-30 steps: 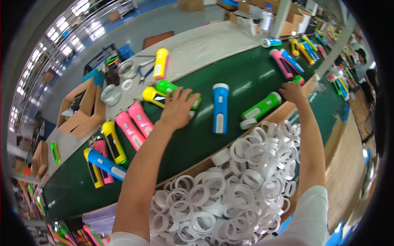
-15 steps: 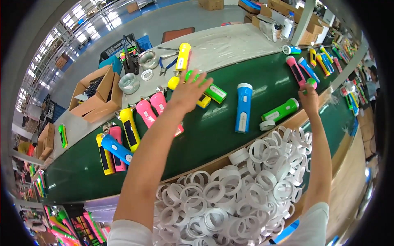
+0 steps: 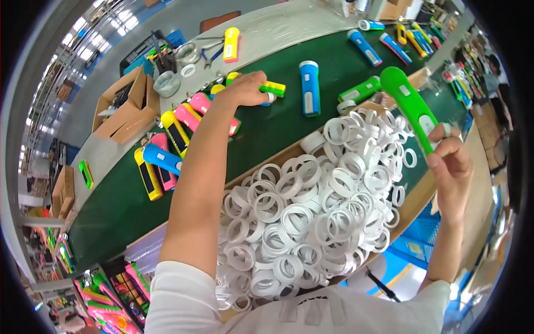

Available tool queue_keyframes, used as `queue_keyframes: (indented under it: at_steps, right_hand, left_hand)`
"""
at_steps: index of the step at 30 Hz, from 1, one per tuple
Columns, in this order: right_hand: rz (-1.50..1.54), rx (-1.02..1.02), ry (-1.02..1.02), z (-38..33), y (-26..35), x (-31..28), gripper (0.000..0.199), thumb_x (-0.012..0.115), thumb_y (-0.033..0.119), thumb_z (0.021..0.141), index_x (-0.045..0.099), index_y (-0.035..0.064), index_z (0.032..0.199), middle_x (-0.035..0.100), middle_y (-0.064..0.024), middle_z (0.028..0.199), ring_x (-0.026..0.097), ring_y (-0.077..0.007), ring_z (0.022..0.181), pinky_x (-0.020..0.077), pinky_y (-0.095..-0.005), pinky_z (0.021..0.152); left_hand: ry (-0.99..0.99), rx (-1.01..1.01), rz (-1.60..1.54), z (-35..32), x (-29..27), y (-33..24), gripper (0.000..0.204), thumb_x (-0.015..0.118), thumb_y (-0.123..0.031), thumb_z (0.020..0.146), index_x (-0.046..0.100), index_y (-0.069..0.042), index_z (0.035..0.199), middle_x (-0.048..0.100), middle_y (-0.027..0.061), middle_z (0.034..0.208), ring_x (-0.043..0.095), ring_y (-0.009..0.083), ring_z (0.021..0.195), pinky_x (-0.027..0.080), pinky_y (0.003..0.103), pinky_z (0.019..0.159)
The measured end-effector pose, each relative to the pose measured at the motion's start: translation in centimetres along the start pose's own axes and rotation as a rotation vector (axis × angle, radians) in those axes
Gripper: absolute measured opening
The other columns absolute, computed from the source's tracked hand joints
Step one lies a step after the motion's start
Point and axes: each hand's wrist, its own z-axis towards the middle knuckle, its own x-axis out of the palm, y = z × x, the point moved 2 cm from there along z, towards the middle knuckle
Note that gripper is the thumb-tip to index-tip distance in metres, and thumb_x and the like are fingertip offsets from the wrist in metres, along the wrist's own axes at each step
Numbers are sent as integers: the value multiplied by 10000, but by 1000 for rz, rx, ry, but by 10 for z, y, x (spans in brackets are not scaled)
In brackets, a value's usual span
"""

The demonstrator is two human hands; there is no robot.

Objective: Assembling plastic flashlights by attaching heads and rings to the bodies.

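Raised on the right is a green flashlight [image 3: 409,106], its lower end pinched in my right hand [image 3: 453,158]. My left hand [image 3: 247,89] reaches over the green belt with its fingers closed around a green-and-yellow flashlight [image 3: 273,88]; the hand covers much of it. Pink flashlights [image 3: 188,116] and a yellow one [image 3: 175,133] lie to its left. A blue flashlight [image 3: 310,89] with a white ring rests between my hands. Another green flashlight [image 3: 359,89] lies behind the box of white rings [image 3: 297,220].
A yellow flashlight [image 3: 231,44] stands on the grey tabletop [image 3: 283,25], beside pliers [image 3: 210,55] and a roll of clear tape [image 3: 167,83]. An open cardboard box [image 3: 125,106] sits at the left. More blue flashlights [image 3: 364,47] lie far right. A blue crate [image 3: 414,236] is low right.
My right hand has lifted a green flashlight toward me. My left hand, spread above the flashlights before, has come down and closed on one. The view has shifted downward.
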Motion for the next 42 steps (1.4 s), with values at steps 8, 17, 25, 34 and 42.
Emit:
queue_keyframes:
  at_steps: [8, 17, 25, 34, 42]
  right_hand:
    - [363, 163, -166, -111, 38, 9, 164, 702, 149, 764, 571, 81, 836, 572, -97, 1047, 545, -195, 942, 431, -329, 871]
    - [558, 230, -263, -157, 63, 36, 168, 681, 163, 763, 569, 90, 865, 571, -97, 1060, 514, -192, 1003, 406, -351, 920]
    - [807, 100, -226, -196, 92, 88, 244, 676, 210, 811, 467, 94, 859, 480, -81, 1031, 528, -266, 984, 485, -395, 804]
    - [607, -113, 86, -179, 113, 193, 393, 574, 2, 777, 555, -14, 1169, 503, -189, 1226, 484, -265, 1092, 378, -379, 963]
    - [342, -409, 663, -198, 151, 285, 527, 733, 130, 753, 550, 43, 1239, 559, -159, 1107, 548, -352, 1038, 499, -389, 835]
  left_hand:
    - [-32, -296, 431, -25, 17, -16, 400, 534, -462, 855, 706, -208, 1112, 563, 59, 1235, 389, 272, 1251, 277, 514, 1046]
    - [197, -593, 624, -141, 23, 42, 376, 537, -382, 866, 646, -229, 1191, 501, 15, 1310, 325, 348, 1296, 277, 633, 1004]
    - [176, -798, 666, -279, 34, 144, 427, 519, -390, 879, 570, -224, 1269, 483, 7, 1374, 342, 405, 1326, 312, 615, 1021]
    - [-400, -370, 79, -419, 7, 87, 453, 702, -139, 783, 568, -119, 1215, 498, 100, 1346, 549, 286, 1136, 448, 379, 930]
    - [-835, -351, -1264, -519, 47, -104, 685, 624, -99, 893, 258, -99, 1473, 536, 107, 1233, 565, 164, 1024, 472, 300, 883]
